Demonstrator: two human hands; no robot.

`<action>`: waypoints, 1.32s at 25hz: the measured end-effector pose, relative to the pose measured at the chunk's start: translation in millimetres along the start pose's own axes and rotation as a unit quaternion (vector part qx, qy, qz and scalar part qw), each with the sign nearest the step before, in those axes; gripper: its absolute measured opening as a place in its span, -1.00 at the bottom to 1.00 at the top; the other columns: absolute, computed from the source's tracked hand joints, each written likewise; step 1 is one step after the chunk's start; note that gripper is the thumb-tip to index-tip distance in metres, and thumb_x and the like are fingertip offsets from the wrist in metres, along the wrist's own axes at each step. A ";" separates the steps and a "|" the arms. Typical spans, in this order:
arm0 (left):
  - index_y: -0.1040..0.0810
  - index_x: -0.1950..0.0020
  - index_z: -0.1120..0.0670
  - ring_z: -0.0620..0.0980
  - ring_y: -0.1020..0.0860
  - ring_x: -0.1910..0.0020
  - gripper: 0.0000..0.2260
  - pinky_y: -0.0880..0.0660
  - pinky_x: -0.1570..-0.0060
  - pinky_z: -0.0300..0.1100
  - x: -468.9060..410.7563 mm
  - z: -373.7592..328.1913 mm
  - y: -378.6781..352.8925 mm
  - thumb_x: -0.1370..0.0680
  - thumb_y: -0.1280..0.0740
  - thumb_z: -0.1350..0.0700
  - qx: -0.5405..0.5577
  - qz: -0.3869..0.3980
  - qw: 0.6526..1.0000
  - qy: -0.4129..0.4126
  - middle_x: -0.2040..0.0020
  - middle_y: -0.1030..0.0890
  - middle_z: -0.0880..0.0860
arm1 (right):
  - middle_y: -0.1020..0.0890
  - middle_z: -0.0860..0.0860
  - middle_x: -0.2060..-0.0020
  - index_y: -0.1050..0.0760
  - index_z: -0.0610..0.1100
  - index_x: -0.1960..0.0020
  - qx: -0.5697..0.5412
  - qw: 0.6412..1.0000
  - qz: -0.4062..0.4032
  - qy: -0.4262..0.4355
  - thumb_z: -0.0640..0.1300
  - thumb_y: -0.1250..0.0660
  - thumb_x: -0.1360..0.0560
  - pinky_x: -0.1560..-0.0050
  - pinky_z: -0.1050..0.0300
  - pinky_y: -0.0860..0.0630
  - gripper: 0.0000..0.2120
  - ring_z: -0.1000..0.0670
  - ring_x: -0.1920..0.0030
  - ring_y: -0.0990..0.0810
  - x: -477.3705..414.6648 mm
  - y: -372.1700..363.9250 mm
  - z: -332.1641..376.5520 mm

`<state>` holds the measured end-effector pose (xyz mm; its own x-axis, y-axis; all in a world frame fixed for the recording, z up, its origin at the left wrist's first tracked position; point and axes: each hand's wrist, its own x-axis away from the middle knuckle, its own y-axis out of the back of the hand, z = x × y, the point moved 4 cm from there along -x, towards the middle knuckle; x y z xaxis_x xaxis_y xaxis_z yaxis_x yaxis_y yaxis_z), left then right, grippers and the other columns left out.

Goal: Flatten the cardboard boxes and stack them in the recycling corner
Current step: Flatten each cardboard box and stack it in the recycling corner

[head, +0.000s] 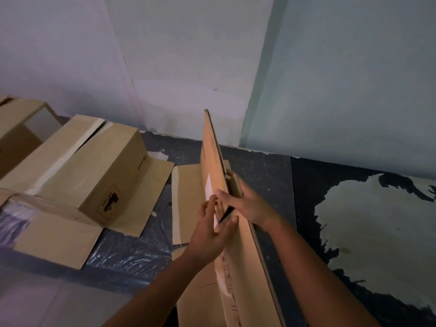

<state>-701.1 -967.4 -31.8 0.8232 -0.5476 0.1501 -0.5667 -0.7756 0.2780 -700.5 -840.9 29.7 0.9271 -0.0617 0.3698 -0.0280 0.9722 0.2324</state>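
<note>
Head view shows a flattened brown cardboard box (213,161) that stands on its edge, nearly upright, over the dark floor (266,185) near the corner of the pale walls (188,67). Both hands hold it in the middle of its length. The left grip (210,230) lies on the left face with the fingers almost straight, so it presses rather than closes. The right grip (250,204) comes from the other side. Its thumb is on the left face and its fingers are behind the board, so it pinches the top edge.

To the left, a long closed brown cardboard box (94,166) with pale tape on its top is not yet flattened, and an open brown box (18,128) stands behind it. Some flat brown cardboard sheets (188,197) lie on the floor, between the closed box and the held one.

I judge that the held board is light and quite stiff along its length, but it can fold at the creases and the two layers can open again. A dark gap shows between the layers just under the hands. It seems better to pinch both layers together near the middle of the top edge, and to support one face with a flat palm while it goes down. The surface looks dry and not slippery.
</note>
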 end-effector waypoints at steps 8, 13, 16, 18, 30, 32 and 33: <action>-0.23 -0.50 -0.12 -0.14 -0.26 -0.35 -0.38 -0.31 0.02 -0.61 -10.9 -1.1 -33.6 -0.47 -0.10 -0.30 -0.076 0.033 0.996 -0.022 -0.41 -0.14 -0.16 | -0.32 -0.03 -0.48 -0.02 0.02 -0.56 0.204 0.959 -0.191 -0.041 0.02 -0.23 -0.60 -0.30 -0.09 -0.42 -0.37 -0.14 -0.41 -0.39 -7.4 15.3 3.9; -0.19 -0.50 -0.12 -0.17 -0.26 -0.32 -0.51 -0.36 -0.04 -0.55 -8.5 30.1 -11.5 -0.58 -0.21 -0.09 -0.099 0.024 0.994 -0.042 -0.38 -0.15 -0.18 | -0.42 -0.02 -0.40 -0.17 -0.01 -0.53 0.145 0.973 -0.178 -0.007 -0.08 -0.23 -0.61 -0.27 0.01 -0.40 -0.48 -0.08 -0.38 -0.41 -8.4 38.0 -10.9; -0.27 -0.47 0.04 0.02 -0.39 -0.31 -0.54 -0.45 -0.20 -0.13 -4.1 67.7 17.7 -0.61 -0.18 -0.08 -0.094 -0.106 0.979 0.148 -0.42 -0.28 0.04 | -0.56 0.05 -0.21 -0.30 0.04 -0.45 0.082 0.984 -0.157 0.031 -0.05 -0.26 -0.59 -0.07 0.13 -0.54 -0.56 0.00 -0.21 -0.56 1.4 52.4 -9.5; -0.27 -0.47 0.14 0.16 -0.40 -0.33 -0.49 -0.43 -0.25 0.01 -4.6 94.8 32.4 -0.60 -0.20 -0.09 -0.075 -0.136 0.956 0.250 -0.43 -0.30 0.17 | -0.59 0.11 -0.12 -0.32 0.09 -0.41 0.071 0.984 -0.156 0.043 -0.01 -0.25 -0.59 0.09 0.22 -0.55 -0.60 0.07 -0.09 -0.60 13.6 70.1 -8.9; -0.34 -0.41 0.24 0.21 -0.41 -0.33 -0.55 -0.31 -0.30 -0.04 -57.6 76.0 -91.7 -0.62 -0.19 -0.02 -0.031 0.010 0.953 0.302 -0.36 -0.44 0.22 | -0.58 0.26 0.05 -0.40 0.16 -0.31 -0.007 0.932 -0.356 -0.075 -0.06 -0.25 -0.59 0.23 0.31 -0.46 -0.69 0.21 0.07 -0.60 132.4 242.1 -115.1; -0.36 -0.39 0.25 0.17 -0.48 -0.20 -0.56 -0.37 -0.19 -0.08 -64.9 71.5 -117.1 -0.62 -0.19 -0.01 -0.037 0.036 0.952 0.302 -0.24 -0.50 0.22 | -0.57 0.25 0.05 -0.37 0.15 -0.33 -0.033 0.922 -0.373 -0.099 -0.07 -0.25 -0.60 0.32 0.40 -0.48 -0.67 0.29 0.19 -0.62 150.4 258.6 -138.2; -0.38 -0.39 0.24 0.13 -0.50 -0.13 -0.55 -0.41 -0.13 -0.12 -68.3 71.7 -128.9 -0.62 -0.20 -0.03 -0.040 0.052 0.951 0.301 -0.18 -0.51 0.19 | -0.57 0.23 0.05 -0.36 0.15 -0.34 -0.042 0.918 -0.378 -0.109 -0.08 -0.24 -0.60 0.35 0.42 -0.49 -0.67 0.30 0.23 -0.62 157.8 265.4 -147.6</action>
<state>-686.8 -852.6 -145.9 0.6482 -0.3218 0.6901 -0.6609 -0.6880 0.2999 -506.4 -559.3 17.0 0.5721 -0.7613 0.3052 0.6305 0.6462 0.4300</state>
